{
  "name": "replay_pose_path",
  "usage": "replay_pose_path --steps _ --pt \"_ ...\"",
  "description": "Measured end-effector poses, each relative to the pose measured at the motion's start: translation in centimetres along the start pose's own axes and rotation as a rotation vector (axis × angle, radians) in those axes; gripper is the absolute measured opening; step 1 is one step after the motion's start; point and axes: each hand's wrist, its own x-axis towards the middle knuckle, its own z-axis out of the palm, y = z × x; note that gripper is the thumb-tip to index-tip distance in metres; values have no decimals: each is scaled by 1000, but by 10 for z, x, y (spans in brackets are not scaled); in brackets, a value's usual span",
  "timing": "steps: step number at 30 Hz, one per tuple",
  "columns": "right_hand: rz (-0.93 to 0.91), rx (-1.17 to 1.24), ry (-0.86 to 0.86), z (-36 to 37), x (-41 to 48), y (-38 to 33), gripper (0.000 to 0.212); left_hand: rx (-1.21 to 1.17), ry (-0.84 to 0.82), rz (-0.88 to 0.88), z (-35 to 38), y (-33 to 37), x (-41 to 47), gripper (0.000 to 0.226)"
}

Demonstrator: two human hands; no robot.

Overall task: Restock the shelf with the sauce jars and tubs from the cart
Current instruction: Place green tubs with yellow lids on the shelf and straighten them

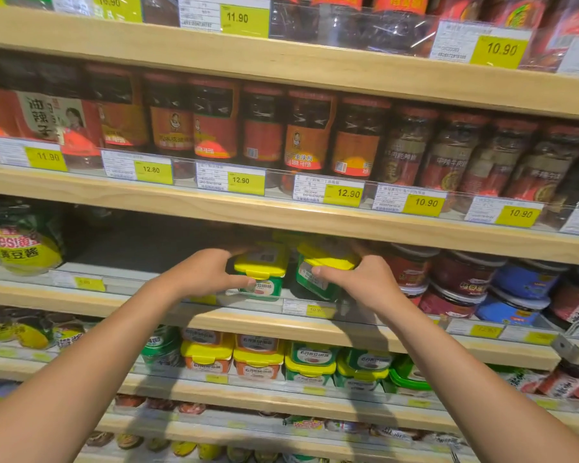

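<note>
Two green sauce tubs with yellow lids are on the middle wooden shelf [254, 315]. My left hand [208, 272] grips the left tub [264, 279], thumb on its front and fingers over the lid. The right tub [318, 272] is tilted, and my right hand [365, 282] grips it with the thumb on its front face. Both tubs are just behind the shelf's clear front rail. The cart is out of view.
Left of the tubs the same shelf has a dark gap, then yellow-green sauce pouches [24, 248]. Red and blue round tubs [465, 279] are stacked to the right. Chili sauce jars [214, 121] fill the shelf above. More yellow-lidded tubs [258, 359] stand on the shelf below.
</note>
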Motion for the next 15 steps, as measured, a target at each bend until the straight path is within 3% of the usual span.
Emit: replay_pose_path --steps 3,5,8,10,13,15 --pt "80 -171 -83 2 8 -5 62 14 -7 18 3 -9 1 83" --pt "74 -217 -141 2 11 -6 64 6 -12 18 5 -11 3 72" --pt "73 -265 -192 1 13 -3 58 -18 -5 23 8 -15 7 55" --pt "55 -259 -208 0 14 -1 56 -39 -2 11 10 -17 8 55" --pt "-9 -207 -219 0 19 8 32 -54 3 -7 11 -19 9 59" --pt "-45 -206 -235 -1 21 11 40 -61 6 -9 11 -19 9 62"
